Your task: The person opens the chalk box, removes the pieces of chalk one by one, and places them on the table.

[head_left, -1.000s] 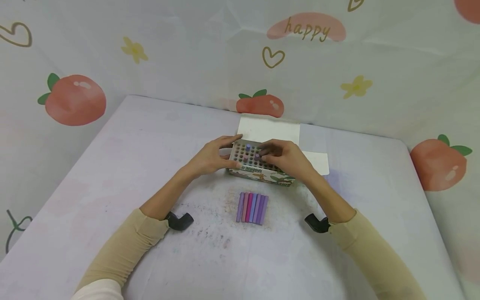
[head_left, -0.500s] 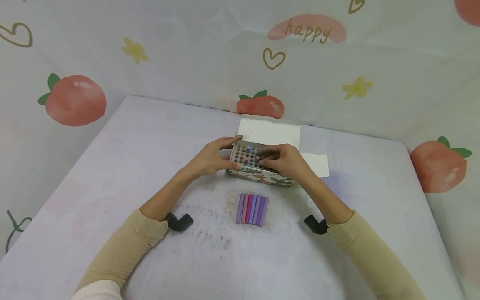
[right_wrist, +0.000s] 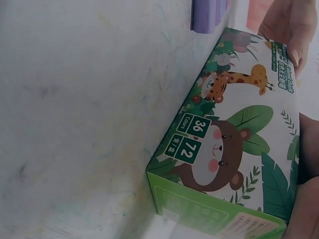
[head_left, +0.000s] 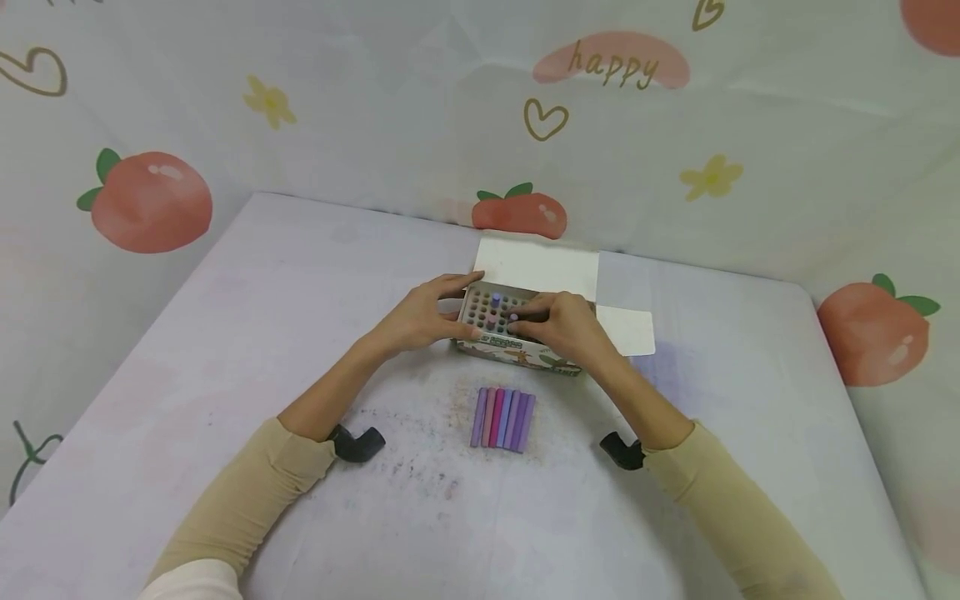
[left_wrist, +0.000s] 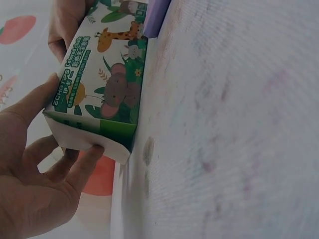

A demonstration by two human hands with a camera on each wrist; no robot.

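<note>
A chalk box [head_left: 517,357] printed with cartoon animals stands open at the table's middle, its grid of holes facing up. At its left end, my left hand [head_left: 412,317] grips it, thumb along the front edge and other fingers at the end and back; in the left wrist view the fingertips press the white end flap [left_wrist: 84,137]. My right hand [head_left: 568,323] reaches over the right half and pinches the top of a purple chalk stick [head_left: 513,317] standing in a hole. A blue-violet chalk [head_left: 497,299] and a pink chalk [head_left: 491,319] also poke up from the grid.
In front of the box several purple, pink and blue chalk sticks [head_left: 502,419] lie side by side. The white lid [head_left: 538,262] is folded back towards the wall, and a side flap [head_left: 626,331] sticks out right. Chalk dust marks the tablecloth [head_left: 420,475].
My right hand has shifted slightly left and towards the box's front, its thumb and finger closing in on the purple chalk stick. My left hand stays on the box.
</note>
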